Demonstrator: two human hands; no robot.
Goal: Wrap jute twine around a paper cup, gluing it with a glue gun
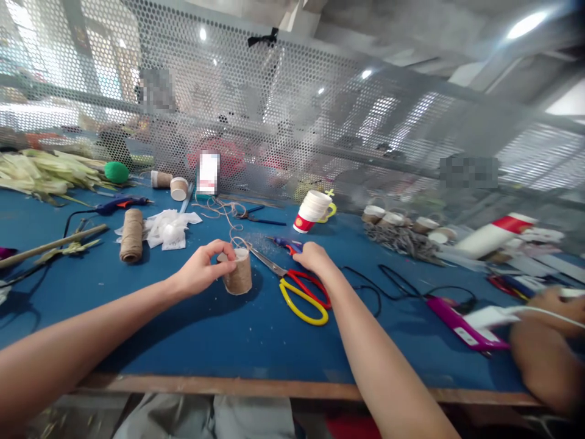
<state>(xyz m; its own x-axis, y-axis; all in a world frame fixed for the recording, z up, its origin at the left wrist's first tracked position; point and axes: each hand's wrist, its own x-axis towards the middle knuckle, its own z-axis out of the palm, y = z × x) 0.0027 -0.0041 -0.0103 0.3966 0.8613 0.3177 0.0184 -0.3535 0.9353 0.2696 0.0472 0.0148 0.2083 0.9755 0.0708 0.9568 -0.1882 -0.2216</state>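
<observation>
My left hand [208, 266] is closed on the rim of a small paper cup [239, 278] wrapped in brown twine, with its thumb and fingers at the cup's upper left side. The cup stands on the blue table, and a loose strand of twine [234, 228] runs from its top toward the back. My right hand [314, 256] wraps round a blue and red hot glue gun [292, 246], whose tip points left toward the cup. Between the hands lie large scissors [304, 302] with red and yellow handles, their blades partly behind the cup.
A twine roll [131, 236], white plastic [171, 230], pliers [256, 217] and stacked paper cups [311, 210] stand or lie behind. Another glue gun [119, 205] is at left. A purple power strip [464, 323] and another person's arm [546, 353] are at right. A perforated metal screen [274, 116] bounds the back.
</observation>
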